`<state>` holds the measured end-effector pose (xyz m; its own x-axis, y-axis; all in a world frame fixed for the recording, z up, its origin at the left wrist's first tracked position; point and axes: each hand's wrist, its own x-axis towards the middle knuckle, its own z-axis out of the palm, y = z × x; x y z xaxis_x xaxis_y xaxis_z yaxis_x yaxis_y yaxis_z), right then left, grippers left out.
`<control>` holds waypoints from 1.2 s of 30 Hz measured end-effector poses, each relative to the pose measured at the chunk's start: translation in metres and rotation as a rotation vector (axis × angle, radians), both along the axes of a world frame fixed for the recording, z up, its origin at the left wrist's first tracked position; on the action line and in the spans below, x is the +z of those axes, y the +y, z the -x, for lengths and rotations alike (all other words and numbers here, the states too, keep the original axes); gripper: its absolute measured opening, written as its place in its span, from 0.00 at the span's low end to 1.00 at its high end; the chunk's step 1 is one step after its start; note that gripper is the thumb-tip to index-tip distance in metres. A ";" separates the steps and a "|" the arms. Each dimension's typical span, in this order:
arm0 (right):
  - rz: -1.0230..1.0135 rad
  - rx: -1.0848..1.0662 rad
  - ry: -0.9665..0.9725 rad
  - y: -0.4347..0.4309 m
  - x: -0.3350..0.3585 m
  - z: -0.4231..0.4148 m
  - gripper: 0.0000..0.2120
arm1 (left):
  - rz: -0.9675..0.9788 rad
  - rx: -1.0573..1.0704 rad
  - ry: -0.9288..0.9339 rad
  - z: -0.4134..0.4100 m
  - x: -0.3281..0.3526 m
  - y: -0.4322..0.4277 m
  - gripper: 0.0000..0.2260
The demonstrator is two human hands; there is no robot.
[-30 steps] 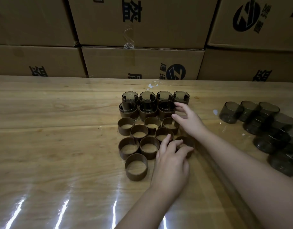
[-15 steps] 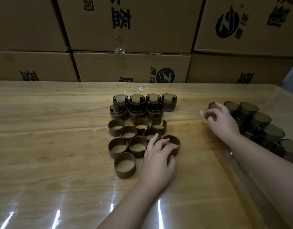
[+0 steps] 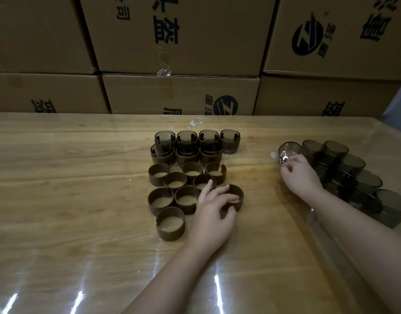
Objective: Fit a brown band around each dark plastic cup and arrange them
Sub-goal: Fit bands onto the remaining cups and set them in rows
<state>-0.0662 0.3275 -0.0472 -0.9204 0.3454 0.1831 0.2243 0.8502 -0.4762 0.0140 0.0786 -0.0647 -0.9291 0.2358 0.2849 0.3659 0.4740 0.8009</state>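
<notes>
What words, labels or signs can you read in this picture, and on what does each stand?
"Z" in a round logo: upper right box and lower middle box.
Black Chinese characters on the boxes: cropped or blurred, not surely readable.
Cups, bands, table: no text.

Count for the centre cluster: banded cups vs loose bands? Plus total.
Banded cups: 7
Loose bands: 9, one gripped by the left hand
Total: 16
Bare cups at the right overlap too much to count; the right hand holds one.
</notes>
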 end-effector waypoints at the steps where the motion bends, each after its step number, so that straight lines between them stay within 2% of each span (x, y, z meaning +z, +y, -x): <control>1: 0.028 0.014 0.014 -0.004 0.000 -0.005 0.14 | -0.049 0.005 -0.014 0.000 0.002 0.000 0.11; 5: 0.207 0.107 0.127 -0.035 0.007 -0.025 0.13 | -0.336 0.000 -0.177 0.001 0.010 -0.005 0.13; 8: 0.446 0.162 0.250 -0.066 0.020 -0.045 0.10 | -0.516 -0.007 -0.236 0.001 0.010 -0.009 0.15; 12: 1.074 0.314 0.485 -0.108 0.023 -0.084 0.13 | -0.779 0.029 -0.314 0.004 0.012 -0.007 0.18; 15: 1.439 0.341 0.526 -0.131 0.015 -0.104 0.14 | -0.795 -0.003 -0.338 0.005 0.013 -0.008 0.28; 17: 1.513 0.330 0.482 -0.139 0.009 -0.109 0.16 | -0.715 -0.022 -0.313 0.004 0.012 -0.007 0.27; 20: 1.484 0.375 0.420 -0.142 0.000 -0.109 0.18 | -0.581 -0.026 -0.232 0.004 0.006 -0.005 0.28; 22: 1.360 0.460 0.419 -0.144 -0.004 -0.112 0.16 | -0.608 -0.006 -0.259 0.004 0.005 -0.005 0.28; 24: 1.154 0.532 0.470 -0.147 -0.009 -0.114 0.14 | -0.700 0.030 -0.308 0.006 0.004 -0.007 0.31; 26: 0.851 0.561 0.577 -0.149 -0.014 -0.115 0.10 | -0.763 0.041 -0.344 0.007 0.002 -0.007 0.31; 28: 0.603 0.564 0.664 -0.150 -0.019 -0.112 0.08 | -0.774 0.038 -0.358 0.006 0.003 -0.008 0.29; 29: 0.550 0.553 0.689 -0.150 -0.021 -0.111 0.09 | -0.752 0.045 -0.351 0.006 0.003 -0.007 0.29; 32: 0.534 0.535 0.745 -0.149 -0.024 -0.104 0.12 | -0.712 0.045 -0.354 0.006 0.004 -0.007 0.34; 36: 0.589 0.537 0.722 -0.148 -0.029 -0.101 0.21 | -0.694 -0.005 -0.360 0.006 0.002 -0.008 0.36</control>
<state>0.0345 0.1794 -0.0760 -0.7186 0.1394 0.6813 -0.6090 0.3470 -0.7132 0.0079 0.0708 -0.0632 -0.9917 0.1183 0.0502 0.0284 -0.1798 0.9833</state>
